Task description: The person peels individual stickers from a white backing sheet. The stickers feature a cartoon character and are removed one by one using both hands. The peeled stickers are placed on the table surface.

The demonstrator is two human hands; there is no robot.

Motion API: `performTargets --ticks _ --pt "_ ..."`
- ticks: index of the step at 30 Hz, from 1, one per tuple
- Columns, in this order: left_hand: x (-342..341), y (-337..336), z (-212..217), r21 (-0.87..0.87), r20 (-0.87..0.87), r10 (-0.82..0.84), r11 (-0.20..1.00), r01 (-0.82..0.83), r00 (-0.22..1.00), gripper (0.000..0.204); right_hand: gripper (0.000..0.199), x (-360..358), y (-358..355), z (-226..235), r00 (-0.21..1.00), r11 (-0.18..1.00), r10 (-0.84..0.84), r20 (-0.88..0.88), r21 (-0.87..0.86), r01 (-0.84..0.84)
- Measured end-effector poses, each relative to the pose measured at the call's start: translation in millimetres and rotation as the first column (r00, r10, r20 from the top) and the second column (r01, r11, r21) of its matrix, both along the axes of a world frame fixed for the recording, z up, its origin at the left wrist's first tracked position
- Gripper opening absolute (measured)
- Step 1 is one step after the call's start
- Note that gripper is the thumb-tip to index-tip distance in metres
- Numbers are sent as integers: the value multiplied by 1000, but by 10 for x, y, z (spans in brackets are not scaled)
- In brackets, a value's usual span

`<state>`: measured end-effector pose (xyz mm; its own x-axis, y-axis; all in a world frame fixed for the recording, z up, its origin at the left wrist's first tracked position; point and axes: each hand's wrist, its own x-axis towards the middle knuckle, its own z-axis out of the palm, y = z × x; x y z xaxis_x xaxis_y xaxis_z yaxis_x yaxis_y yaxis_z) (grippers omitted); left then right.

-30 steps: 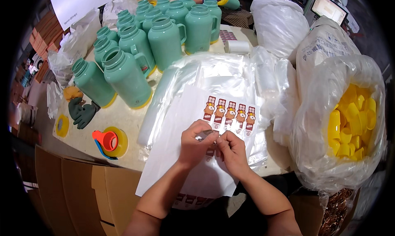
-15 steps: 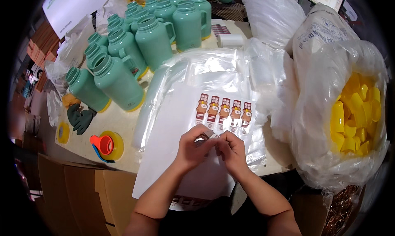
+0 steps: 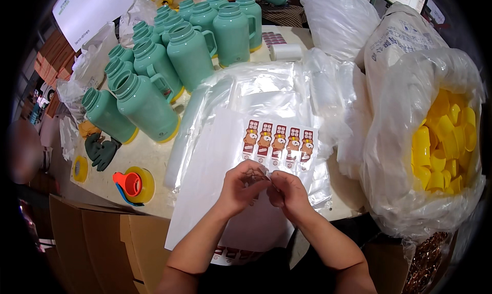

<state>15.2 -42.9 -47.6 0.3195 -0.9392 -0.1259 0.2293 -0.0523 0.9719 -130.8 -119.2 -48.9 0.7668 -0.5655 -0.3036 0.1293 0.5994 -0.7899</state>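
Note:
My left hand (image 3: 241,187) and my right hand (image 3: 288,191) meet over a large white sticker sheet (image 3: 202,196). Both are closed, fingertips pinched together around something small that the fingers mostly hide; I cannot make out what it is. Just beyond my fingers, a row of dark red and brown stickers (image 3: 279,140) with bear figures runs across the sheet. More printed stickers show at the sheet's near edge by my body. Under the sheet lie clear plastic bags (image 3: 266,102), spread flat on the table.
Several green flasks (image 3: 148,112) with handles crowd the back left. A dark glove (image 3: 101,151), a yellow tape roll (image 3: 147,179) and an orange ring-shaped piece (image 3: 132,184) lie at left. A plastic sack (image 3: 389,140) of yellow cups (image 3: 445,145) stands at right. Another person's gloved hand shows at the back.
My hands have shifted slightly toward me, and the fingers have drawn closer around the small thing. A blurred round shape has appeared at the left edge.

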Motion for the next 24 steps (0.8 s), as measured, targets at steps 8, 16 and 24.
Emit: performTargets --ticks 8,16,24 --pt "31 -10 17 -55 -31 -68 996 66 997 24 26 -11 9 13 998 994 60 10 92 -61" --pt "54 10 -15 -14 -17 -74 997 73 997 15 26 -22 4 -11 999 1000 26 24 -2 -26" --pt "43 -18 -143 -68 -46 -49 997 46 998 3 25 19 -24 -157 999 987 -27 -16 -157 25"
